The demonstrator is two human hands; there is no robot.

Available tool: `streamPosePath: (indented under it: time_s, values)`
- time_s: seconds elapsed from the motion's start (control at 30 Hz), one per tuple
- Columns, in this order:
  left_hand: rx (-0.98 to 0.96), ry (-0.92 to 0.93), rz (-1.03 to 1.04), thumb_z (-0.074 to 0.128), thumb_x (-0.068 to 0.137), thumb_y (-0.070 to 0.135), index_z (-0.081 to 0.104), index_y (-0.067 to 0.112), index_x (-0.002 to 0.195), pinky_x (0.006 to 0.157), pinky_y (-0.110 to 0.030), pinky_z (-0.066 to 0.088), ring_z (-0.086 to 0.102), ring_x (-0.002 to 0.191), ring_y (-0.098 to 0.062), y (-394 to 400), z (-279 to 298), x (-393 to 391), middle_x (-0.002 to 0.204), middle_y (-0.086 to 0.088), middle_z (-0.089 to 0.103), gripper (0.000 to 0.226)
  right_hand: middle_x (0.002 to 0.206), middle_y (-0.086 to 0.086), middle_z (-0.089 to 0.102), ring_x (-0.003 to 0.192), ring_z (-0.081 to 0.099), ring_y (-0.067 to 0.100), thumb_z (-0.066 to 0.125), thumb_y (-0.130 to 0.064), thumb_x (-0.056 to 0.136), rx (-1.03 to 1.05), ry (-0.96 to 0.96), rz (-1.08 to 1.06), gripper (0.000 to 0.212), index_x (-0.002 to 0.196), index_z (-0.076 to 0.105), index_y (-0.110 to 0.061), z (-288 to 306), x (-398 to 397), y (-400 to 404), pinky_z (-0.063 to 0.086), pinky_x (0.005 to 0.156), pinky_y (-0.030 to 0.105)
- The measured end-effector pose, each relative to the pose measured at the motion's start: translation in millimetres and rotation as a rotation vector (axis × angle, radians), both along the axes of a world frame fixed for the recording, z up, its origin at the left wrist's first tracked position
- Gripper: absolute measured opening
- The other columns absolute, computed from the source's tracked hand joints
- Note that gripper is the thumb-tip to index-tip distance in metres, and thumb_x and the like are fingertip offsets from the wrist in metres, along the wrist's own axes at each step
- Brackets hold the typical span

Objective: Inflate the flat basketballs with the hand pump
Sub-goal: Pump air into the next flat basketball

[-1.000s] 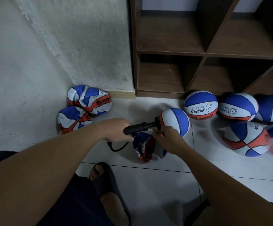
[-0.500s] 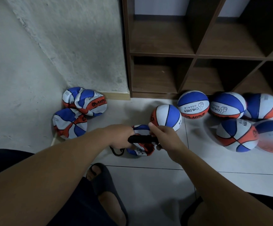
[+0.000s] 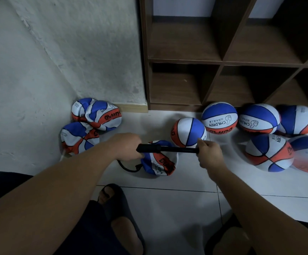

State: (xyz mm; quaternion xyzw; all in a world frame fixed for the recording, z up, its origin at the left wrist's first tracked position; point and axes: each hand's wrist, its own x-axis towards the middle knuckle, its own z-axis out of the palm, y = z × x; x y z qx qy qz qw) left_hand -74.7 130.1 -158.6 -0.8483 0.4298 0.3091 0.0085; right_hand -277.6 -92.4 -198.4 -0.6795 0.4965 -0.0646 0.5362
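A black hand pump (image 3: 166,149) lies level above a crumpled flat basketball (image 3: 158,162) on the tiled floor. My left hand (image 3: 126,147) grips the pump's thick barrel at its left end. My right hand (image 3: 207,153) grips the handle at the right end, with the thin rod drawn out between the hands. A black hose (image 3: 126,167) curves from the barrel down to the flat ball. Three more flat balls (image 3: 94,115) lie heaped in the left corner.
Several inflated blue, white and orange balls (image 3: 219,117) sit to the right along a brown cubby shelf (image 3: 221,59). The nearest round ball (image 3: 187,132) lies just behind my right hand. My sandalled foot (image 3: 116,203) is below the flat ball. A rough white wall (image 3: 39,70) stands left.
My right hand has pulled the handle out to the right, so the pump is extended; half a second ago the hands were close together with the pump pushed in.
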Motion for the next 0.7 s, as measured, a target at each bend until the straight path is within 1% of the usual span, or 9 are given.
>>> streamPosePath:
  time_s: [0.07,0.17,0.27,0.3,0.4,0.43,0.5,0.6,0.7]
  values:
    - [-0.003,-0.039,-0.006,0.071,0.093,0.048,0.060,0.024,0.070,0.053,-0.030,0.039,0.059,0.058,-0.017,-4,1,-1,0.067,0.002,0.063,0.035,0.066,0.008,0.046,0.061,0.043,0.024,0.049,-0.034,0.106,0.007,0.010,-0.022,0.037,0.079,0.054,-0.010,3,1,-5,0.040,0.060,0.040]
    - [-0.028,-0.098,-0.013,0.065,0.097,0.041,0.061,0.022,0.071,0.051,-0.029,0.036,0.058,0.056,-0.017,-14,6,-9,0.067,0.002,0.062,0.033,0.062,0.003,0.043,0.060,0.042,0.023,0.048,-0.034,0.106,-0.032,-0.020,-0.038,0.037,0.075,0.049,-0.014,9,11,10,0.038,0.060,0.040]
    - [-0.060,-0.175,-0.036,0.064,0.095,0.033,0.061,0.021,0.072,0.049,-0.028,0.035,0.062,0.057,-0.019,-23,11,-19,0.068,0.001,0.064,0.026,0.060,0.000,0.042,0.060,0.040,0.020,0.048,-0.029,0.109,-0.082,-0.064,-0.014,0.041,0.070,0.045,-0.014,16,19,32,0.032,0.058,0.034]
    - [-0.068,-0.189,-0.041,0.064,0.094,0.031,0.061,0.021,0.072,0.048,-0.028,0.035,0.063,0.057,-0.019,-27,11,-24,0.067,0.001,0.064,0.024,0.061,0.000,0.043,0.060,0.041,0.019,0.048,-0.029,0.109,-0.084,-0.082,-0.014,0.042,0.071,0.046,-0.012,18,20,38,0.032,0.058,0.033]
    - [-0.088,-0.176,-0.061,0.065,0.092,0.028,0.058,0.023,0.071,0.050,-0.030,0.042,0.063,0.056,-0.021,-33,7,-32,0.066,0.001,0.064,0.023,0.068,0.005,0.053,0.067,0.047,0.019,0.046,-0.027,0.110,-0.058,-0.116,0.021,0.041,0.082,0.058,0.000,18,22,51,0.038,0.062,0.035]
    - [-0.090,-0.162,-0.064,0.066,0.092,0.028,0.056,0.025,0.070,0.051,-0.030,0.043,0.062,0.056,-0.020,-34,6,-33,0.066,0.002,0.064,0.025,0.069,0.006,0.054,0.067,0.048,0.019,0.046,-0.027,0.110,-0.053,-0.116,0.038,0.041,0.083,0.059,0.000,17,23,55,0.039,0.062,0.035]
    - [-0.088,-0.141,-0.067,0.069,0.091,0.029,0.054,0.027,0.069,0.053,-0.030,0.045,0.062,0.057,-0.020,-33,4,-34,0.066,0.003,0.063,0.027,0.068,0.003,0.054,0.065,0.049,0.016,0.046,-0.028,0.111,-0.047,-0.108,0.069,0.041,0.078,0.059,-0.008,18,25,61,0.040,0.060,0.035]
    - [-0.076,-0.120,-0.075,0.069,0.091,0.033,0.059,0.025,0.071,0.056,-0.034,0.051,0.064,0.058,-0.021,-33,2,-32,0.067,0.002,0.065,0.023,0.065,-0.001,0.051,0.061,0.047,0.014,0.047,-0.029,0.111,-0.041,-0.097,0.105,0.042,0.072,0.054,-0.017,17,26,62,0.039,0.058,0.032]
    - [-0.063,-0.092,-0.067,0.067,0.092,0.039,0.063,0.024,0.074,0.058,-0.037,0.054,0.066,0.058,-0.022,-31,0,-29,0.067,0.002,0.066,0.023,0.061,-0.001,0.050,0.058,0.045,0.013,0.049,-0.030,0.110,-0.046,-0.058,0.134,0.042,0.071,0.054,-0.015,19,26,56,0.037,0.056,0.030]
